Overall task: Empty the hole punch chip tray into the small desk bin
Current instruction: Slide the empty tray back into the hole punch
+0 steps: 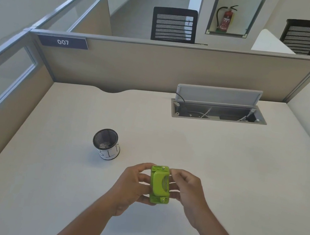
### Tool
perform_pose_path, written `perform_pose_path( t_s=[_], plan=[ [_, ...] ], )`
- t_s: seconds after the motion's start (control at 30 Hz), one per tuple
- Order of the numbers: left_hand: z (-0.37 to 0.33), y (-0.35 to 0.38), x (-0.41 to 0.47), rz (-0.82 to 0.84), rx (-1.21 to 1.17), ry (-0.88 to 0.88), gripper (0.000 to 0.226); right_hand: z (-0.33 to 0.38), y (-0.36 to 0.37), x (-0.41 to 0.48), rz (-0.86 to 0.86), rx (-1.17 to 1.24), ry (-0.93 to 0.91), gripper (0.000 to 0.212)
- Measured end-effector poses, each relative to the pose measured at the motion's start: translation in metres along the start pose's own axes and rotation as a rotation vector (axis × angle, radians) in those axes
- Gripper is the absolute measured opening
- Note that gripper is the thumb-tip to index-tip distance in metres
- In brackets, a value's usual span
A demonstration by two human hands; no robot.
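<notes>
A lime-green hole punch (160, 184) is held above the white desk (221, 179), stood on end with its lever facing me. My left hand (132, 185) grips its left side. My right hand (185, 192) holds its right side with the fingertips. Its base and chip tray face away, hidden from view. A small black mesh bin (106, 143) with a white paper label stands on the desk, up and left of my hands, with a few paper chips at its bottom.
An open cable hatch (218, 112) with its lid raised is set in the desk at the back right. Beige partitions (157, 70) close the back and left sides. Two black mesh chairs stand beyond the partition.
</notes>
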State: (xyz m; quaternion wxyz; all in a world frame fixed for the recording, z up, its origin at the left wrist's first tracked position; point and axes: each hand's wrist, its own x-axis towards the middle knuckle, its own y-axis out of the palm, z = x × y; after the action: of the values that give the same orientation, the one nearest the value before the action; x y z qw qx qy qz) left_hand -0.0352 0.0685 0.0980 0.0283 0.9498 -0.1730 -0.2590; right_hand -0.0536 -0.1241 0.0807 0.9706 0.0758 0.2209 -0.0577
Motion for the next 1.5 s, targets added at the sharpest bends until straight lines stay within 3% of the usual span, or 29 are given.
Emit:
perform_pose_path(
  t_s=[0.33,0.57,0.77,1.0,1.1,1.33,1.5],
  plan=[
    [0.007,0.008,0.002,0.019,0.022,-0.025,0.056,-0.001,-0.006,0.007,-0.056,-0.099,-0.019,0.019],
    [0.02,0.014,0.014,-0.072,-0.035,-0.03,0.053,-0.019,-0.002,0.005,-0.375,-0.366,-0.141,0.013],
    [0.031,0.02,0.026,-0.083,-0.01,-0.034,0.054,-0.027,0.003,-0.005,-0.242,-0.579,-0.08,0.034],
    [0.049,0.02,0.039,-0.079,0.049,-0.039,0.056,-0.031,0.0,0.004,-0.249,-0.627,0.017,0.041],
    [0.054,0.013,0.054,-0.103,0.272,-0.017,0.049,-0.032,-0.006,0.015,-0.303,-0.635,0.047,0.043],
    [0.058,-0.017,0.08,-0.241,1.215,0.182,0.062,-0.024,-0.046,0.052,-0.488,-0.679,0.062,0.035],
    [0.066,-0.029,0.09,-0.201,1.462,0.135,0.076,-0.023,-0.058,0.068,-0.52,-0.738,0.103,0.035]
  ],
)
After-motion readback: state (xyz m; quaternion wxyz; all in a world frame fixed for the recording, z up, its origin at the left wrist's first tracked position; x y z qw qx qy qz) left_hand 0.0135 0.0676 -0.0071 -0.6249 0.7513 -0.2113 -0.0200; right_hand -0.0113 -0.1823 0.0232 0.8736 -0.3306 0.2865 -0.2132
